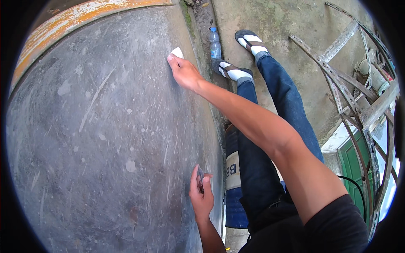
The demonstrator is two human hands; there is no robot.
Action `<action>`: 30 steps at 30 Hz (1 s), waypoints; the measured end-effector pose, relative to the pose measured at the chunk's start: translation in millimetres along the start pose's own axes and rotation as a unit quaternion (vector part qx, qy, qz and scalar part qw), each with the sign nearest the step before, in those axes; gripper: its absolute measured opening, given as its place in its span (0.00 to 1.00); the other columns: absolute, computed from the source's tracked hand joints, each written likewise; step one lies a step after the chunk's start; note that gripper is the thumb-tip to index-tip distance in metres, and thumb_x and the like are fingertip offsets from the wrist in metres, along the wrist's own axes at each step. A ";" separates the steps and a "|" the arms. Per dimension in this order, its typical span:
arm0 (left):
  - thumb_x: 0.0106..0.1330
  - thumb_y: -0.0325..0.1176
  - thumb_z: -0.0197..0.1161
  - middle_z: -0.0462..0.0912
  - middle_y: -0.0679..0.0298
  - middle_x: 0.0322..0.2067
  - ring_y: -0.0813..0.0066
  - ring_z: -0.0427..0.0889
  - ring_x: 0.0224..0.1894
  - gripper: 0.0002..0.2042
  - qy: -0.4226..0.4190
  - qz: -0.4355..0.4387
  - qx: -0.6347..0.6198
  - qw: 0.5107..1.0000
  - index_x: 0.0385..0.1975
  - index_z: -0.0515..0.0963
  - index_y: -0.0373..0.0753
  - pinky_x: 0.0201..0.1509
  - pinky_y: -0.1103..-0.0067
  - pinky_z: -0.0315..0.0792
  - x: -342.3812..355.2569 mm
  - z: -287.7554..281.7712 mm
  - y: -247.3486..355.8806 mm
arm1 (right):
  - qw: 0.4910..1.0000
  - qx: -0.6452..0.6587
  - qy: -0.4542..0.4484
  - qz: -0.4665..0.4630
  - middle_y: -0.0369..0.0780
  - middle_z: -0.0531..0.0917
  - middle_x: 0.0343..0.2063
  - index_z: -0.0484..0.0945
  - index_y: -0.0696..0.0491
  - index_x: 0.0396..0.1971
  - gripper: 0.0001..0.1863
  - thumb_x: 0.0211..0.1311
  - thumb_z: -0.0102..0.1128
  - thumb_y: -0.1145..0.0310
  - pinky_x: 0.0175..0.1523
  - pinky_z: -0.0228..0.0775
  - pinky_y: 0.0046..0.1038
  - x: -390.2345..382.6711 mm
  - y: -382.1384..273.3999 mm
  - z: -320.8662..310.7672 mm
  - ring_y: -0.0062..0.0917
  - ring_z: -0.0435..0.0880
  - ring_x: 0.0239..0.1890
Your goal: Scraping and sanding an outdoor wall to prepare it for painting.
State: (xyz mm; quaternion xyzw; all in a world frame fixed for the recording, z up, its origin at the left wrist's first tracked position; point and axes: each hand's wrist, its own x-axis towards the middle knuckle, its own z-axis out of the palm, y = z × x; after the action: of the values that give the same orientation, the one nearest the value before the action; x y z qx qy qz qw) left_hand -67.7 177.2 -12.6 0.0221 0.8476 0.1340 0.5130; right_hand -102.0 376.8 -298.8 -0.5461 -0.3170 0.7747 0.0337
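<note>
My right hand [185, 74] reaches across to the far right side of a large grey, scuffed surface [105, 139]. Its thumb and fingers pinch a small white piece [177, 52], pressed against or just over that surface; its exact kind does not show. Closer to me, my left hand [202, 195] is closed on a thin, dark grey flat piece [200, 172] between thumb and fingers, over the same surface near its right edge. White spots and long pale scratches mark the surface.
An orange and white worn rim [63, 31] borders the surface. A clear water bottle [214, 44] stands beside my sandalled feet [234, 71]. A blue and white drum [236, 206] is by my legs. On the right are a rusty metal frame [337, 84] and a green door [354, 160].
</note>
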 end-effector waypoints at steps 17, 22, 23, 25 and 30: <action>0.73 0.30 0.55 0.83 0.65 0.35 0.89 0.68 0.27 0.22 0.001 -0.013 0.012 1.000 0.66 0.65 0.32 0.31 0.87 0.64 13.3 -7.9 17.1 | 0.997 -0.005 -0.024 -0.078 0.47 0.73 0.64 0.68 0.55 0.66 0.32 0.75 0.41 0.46 0.71 0.56 0.29 -3.6 -3.9 11.3 0.34 0.67 0.69; 0.73 0.30 0.55 0.83 0.64 0.36 0.88 0.69 0.27 0.22 -0.010 -0.002 0.013 1.000 0.66 0.65 0.32 0.31 0.86 0.65 19.0 -1.7 29.9 | 0.999 -0.022 0.017 -0.041 0.51 0.75 0.61 0.68 0.52 0.66 0.31 0.74 0.39 0.46 0.70 0.60 0.34 70.2 -46.9 -19.4 0.43 0.71 0.66; 0.73 0.30 0.55 0.83 0.64 0.36 0.88 0.69 0.27 0.23 -0.008 0.001 0.010 1.000 0.66 0.65 0.32 0.31 0.86 0.65 17.1 -4.3 30.5 | 1.000 -0.021 -0.003 0.011 0.51 0.75 0.61 0.67 0.52 0.67 0.31 0.74 0.39 0.46 0.70 0.60 0.34 75.3 -54.9 -20.9 0.44 0.71 0.66; 0.73 0.30 0.55 0.83 0.64 0.37 0.88 0.69 0.27 0.23 -0.006 -0.004 0.009 1.000 0.66 0.65 0.32 0.31 0.86 0.65 18.2 -9.0 30.9 | 0.999 -0.031 0.004 -0.025 0.51 0.75 0.60 0.68 0.51 0.66 0.31 0.74 0.39 0.46 0.69 0.60 0.35 63.8 -44.4 -14.1 0.44 0.71 0.65; 0.73 0.30 0.54 0.83 0.64 0.37 0.88 0.70 0.28 0.22 -0.007 -0.013 0.017 1.000 0.65 0.65 0.31 0.31 0.86 0.65 24.8 -8.3 44.9 | 0.991 -0.035 0.009 -0.131 0.52 0.78 0.57 0.70 0.48 0.65 0.29 0.74 0.39 0.45 0.67 0.63 0.37 29.0 -27.3 -4.0 0.46 0.73 0.63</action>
State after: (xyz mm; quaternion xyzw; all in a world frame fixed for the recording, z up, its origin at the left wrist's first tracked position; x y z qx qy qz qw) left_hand -91.2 223.0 -19.1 0.0202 0.8465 0.1125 0.5200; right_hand -118.1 411.9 -309.2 -0.5073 -0.4128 0.7471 0.1187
